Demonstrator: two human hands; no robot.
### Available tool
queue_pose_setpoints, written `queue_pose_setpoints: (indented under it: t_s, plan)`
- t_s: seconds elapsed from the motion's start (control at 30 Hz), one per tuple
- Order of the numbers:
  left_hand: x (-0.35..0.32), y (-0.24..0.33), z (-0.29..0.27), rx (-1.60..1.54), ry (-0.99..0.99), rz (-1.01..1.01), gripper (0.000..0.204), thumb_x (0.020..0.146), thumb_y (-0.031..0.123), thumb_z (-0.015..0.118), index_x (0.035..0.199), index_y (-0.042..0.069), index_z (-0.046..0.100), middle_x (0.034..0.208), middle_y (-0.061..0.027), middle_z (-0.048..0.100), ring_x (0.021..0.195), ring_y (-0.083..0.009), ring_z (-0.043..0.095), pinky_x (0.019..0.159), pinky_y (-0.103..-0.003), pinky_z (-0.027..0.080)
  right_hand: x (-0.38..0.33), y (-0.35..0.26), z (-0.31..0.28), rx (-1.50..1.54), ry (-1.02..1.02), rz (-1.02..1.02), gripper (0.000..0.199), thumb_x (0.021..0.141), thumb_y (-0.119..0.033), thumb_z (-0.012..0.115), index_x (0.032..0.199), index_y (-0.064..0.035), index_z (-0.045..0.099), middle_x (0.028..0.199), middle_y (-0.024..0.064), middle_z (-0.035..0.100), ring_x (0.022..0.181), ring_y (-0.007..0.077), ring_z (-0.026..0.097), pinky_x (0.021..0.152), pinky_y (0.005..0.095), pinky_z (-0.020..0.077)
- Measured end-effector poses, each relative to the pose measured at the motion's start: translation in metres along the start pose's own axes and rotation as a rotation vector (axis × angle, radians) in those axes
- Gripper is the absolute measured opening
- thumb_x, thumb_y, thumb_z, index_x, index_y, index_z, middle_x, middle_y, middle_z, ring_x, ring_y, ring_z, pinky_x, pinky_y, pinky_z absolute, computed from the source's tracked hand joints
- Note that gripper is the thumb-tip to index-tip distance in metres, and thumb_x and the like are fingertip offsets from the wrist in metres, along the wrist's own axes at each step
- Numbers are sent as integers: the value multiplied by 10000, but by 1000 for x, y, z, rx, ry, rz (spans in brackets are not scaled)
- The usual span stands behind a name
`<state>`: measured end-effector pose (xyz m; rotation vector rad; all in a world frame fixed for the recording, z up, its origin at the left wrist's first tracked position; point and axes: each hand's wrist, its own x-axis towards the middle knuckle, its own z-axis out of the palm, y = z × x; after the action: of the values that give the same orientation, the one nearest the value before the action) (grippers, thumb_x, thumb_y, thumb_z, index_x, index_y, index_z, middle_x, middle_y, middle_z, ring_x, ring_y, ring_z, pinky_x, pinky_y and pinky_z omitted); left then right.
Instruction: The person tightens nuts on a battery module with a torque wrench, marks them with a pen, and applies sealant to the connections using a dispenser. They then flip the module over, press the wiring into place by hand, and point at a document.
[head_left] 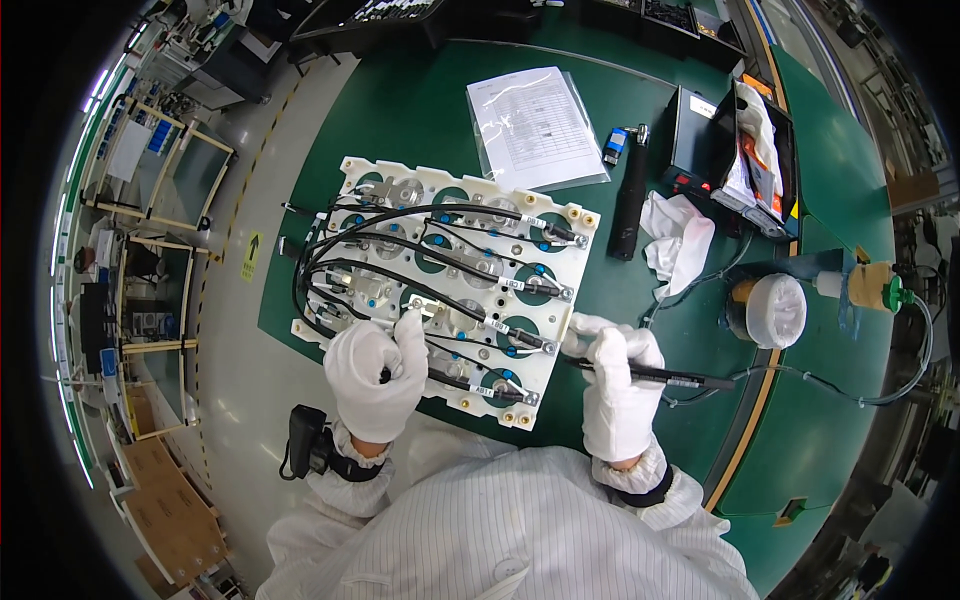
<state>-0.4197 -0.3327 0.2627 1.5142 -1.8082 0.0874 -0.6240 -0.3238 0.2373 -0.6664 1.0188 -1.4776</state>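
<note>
My right hand (617, 395), in a white glove, is closed on a black marker pen (690, 379). The pen points across my fingers, with its long end out to the right. My left hand (375, 378), gloved too, is curled shut at the near left edge of a white plastic plate (550, 290). A small black piece (385, 376) shows between its fingers; its kind cannot be made out. Thick black cables (400, 268) with white label sleeves arch over the plate and end in lugs along its right edge. Thin black wires and blue dots lie among the metal parts.
Behind the plate lies a sheet of paper in a clear sleeve (530, 125). To the right are a black tool (630, 195), a crumpled white cloth (678, 240), a black box (755, 160), a plastic tub (775, 311) and a looping hose (860, 401) on the green tabletop.
</note>
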Motion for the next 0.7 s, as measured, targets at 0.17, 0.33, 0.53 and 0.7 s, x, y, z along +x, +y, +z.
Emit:
queue_pose_setpoints:
  t_s: [0.17, 0.33, 0.53, 0.7]
  plan:
    - [-1, -2, 0, 6, -6, -9, 415, 725, -46, 680, 549, 98, 334, 487, -33, 401, 403, -232, 389, 422, -358, 269, 6, 1, 4, 5, 37, 37, 165, 870, -93, 608, 751, -35, 510, 940, 124, 637, 686, 74, 496, 626, 234, 419]
    - [0, 0, 1, 2, 2, -9, 413, 724, -49, 679, 548, 98, 335, 490, -33, 409, 408, -230, 401, 425, -353, 285, 7, 4, 4, -26, 22, -17, 162, 864, -97, 621, 756, -30, 521, 910, 104, 633, 714, 83, 514, 653, 244, 429]
    - [0, 0, 1, 9, 5, -9, 412, 724, -51, 674, 548, 99, 333, 486, -33, 390, 399, -230, 391, 423, -350, 283, 9, 4, 7, -104, 4, -81, 187, 896, -130, 572, 743, -55, 497, 888, 110, 643, 682, 100, 518, 623, 236, 422]
    - [-2, -3, 1, -1, -5, -13, 404, 725, -57, 666, 554, 98, 335, 488, -34, 369, 397, -231, 379, 423, -352, 278, 15, 0, 3, -21, 13, -44, 178, 903, -135, 561, 758, -57, 491, 900, 126, 655, 724, 132, 584, 622, 235, 416]
